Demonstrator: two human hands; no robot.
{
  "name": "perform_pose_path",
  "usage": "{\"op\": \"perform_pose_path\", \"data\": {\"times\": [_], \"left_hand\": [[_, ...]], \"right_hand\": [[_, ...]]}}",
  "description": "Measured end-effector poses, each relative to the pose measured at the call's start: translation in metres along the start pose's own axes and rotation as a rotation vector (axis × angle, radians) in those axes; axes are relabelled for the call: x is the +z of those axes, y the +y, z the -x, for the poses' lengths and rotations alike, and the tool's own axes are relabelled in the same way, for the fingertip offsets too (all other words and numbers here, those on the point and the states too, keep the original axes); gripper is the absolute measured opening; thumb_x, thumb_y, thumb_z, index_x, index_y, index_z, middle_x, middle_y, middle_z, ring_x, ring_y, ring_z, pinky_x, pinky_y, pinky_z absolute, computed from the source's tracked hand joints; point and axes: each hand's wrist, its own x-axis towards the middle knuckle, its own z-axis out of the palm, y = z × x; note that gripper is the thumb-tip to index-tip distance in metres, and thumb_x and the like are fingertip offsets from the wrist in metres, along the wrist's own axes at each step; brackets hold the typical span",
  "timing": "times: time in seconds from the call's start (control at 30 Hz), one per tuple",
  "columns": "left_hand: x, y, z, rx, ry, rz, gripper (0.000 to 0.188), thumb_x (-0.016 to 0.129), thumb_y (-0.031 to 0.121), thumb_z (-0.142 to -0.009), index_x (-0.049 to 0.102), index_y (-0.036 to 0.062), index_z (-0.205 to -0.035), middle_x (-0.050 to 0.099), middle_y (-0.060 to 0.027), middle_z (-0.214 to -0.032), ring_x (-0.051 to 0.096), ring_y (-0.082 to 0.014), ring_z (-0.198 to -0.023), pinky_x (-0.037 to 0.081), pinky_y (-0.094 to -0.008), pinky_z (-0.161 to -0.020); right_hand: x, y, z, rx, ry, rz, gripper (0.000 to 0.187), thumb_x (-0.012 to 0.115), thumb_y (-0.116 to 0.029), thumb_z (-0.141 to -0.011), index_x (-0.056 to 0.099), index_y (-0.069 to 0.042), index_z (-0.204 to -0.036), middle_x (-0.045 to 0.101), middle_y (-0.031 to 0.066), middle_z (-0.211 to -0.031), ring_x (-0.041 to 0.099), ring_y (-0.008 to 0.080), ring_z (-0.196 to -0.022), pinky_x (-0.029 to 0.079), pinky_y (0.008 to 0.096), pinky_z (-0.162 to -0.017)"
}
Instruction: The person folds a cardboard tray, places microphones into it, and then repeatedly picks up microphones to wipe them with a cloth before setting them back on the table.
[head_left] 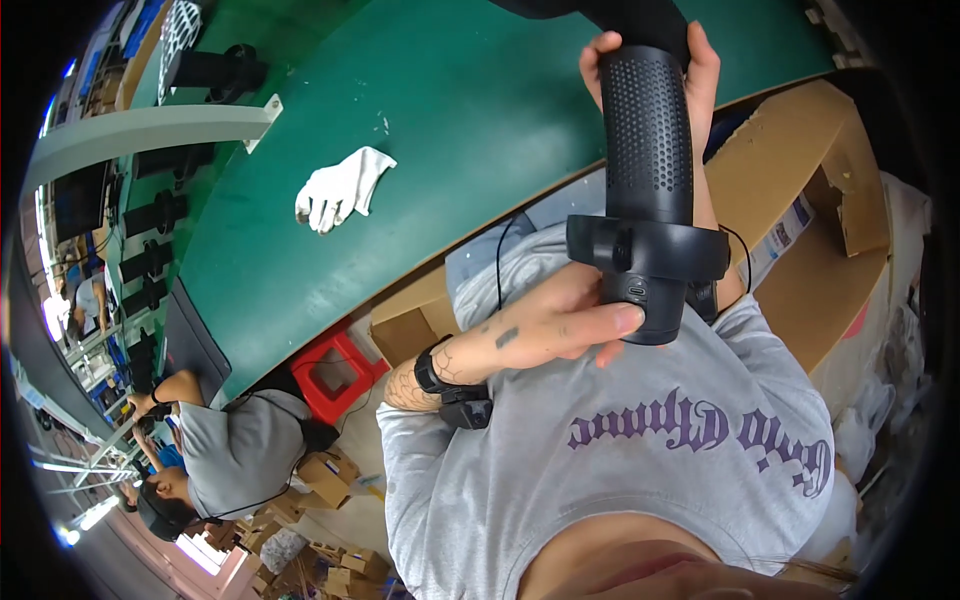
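A black cylindrical device [648,130] with a dimpled tube, a wide ring collar [648,248] and a small button near its lower end is held upright in front of my chest. My left hand [560,318] grips that lower end below the collar, its thumb across the button area. Behind the upper end, my right hand [700,85] wraps round the device, with fingertips showing on one side and a digit on the other. A thick curved black part [640,22] continues from the top; the frame's edge cuts it off. Most right-hand fingers are hidden.
A white glove [345,188] lies on the green table [450,130]. Open cardboard boxes stand at right [800,130] and under the table edge. A red stool [338,375] is at left, near a co-worker in grey [245,450]. Similar black devices [150,215] line a rack.
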Motion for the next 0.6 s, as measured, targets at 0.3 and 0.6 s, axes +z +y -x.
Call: {"op": "perform_pose_path", "data": {"times": [0.3, 0.6], "left_hand": [[0.001, 0.013, 0.027, 0.109, 0.281, -0.042, 0.04, 0.066, 0.015, -0.083, 0.052, 0.0014, -0.118, 0.057, -0.0032, -0.102, 0.053, -0.0123, -0.091, 0.045, -0.0282, -0.082], [-0.014, 0.006, 0.043, 0.555, 0.381, -0.579, 0.039, 0.07, 0.011, -0.077, 0.056, 0.0018, -0.111, 0.057, -0.0047, -0.103, 0.052, -0.0142, -0.095, 0.044, -0.0302, -0.085]], "right_hand": [[0.066, -0.058, -0.031, -0.729, 0.459, 1.506, 0.025, 0.059, -0.02, -0.086, 0.054, -0.003, -0.104, 0.059, 0.0056, -0.084, 0.059, 0.014, -0.061, 0.051, 0.0248, -0.053], [0.024, -0.163, -0.064, -0.631, 0.339, 2.253, 0.059, 0.073, -0.027, -0.075, 0.045, 0.007, -0.114, 0.058, 0.0286, -0.096, 0.058, 0.0401, -0.079, 0.047, 0.0463, -0.072]]}}
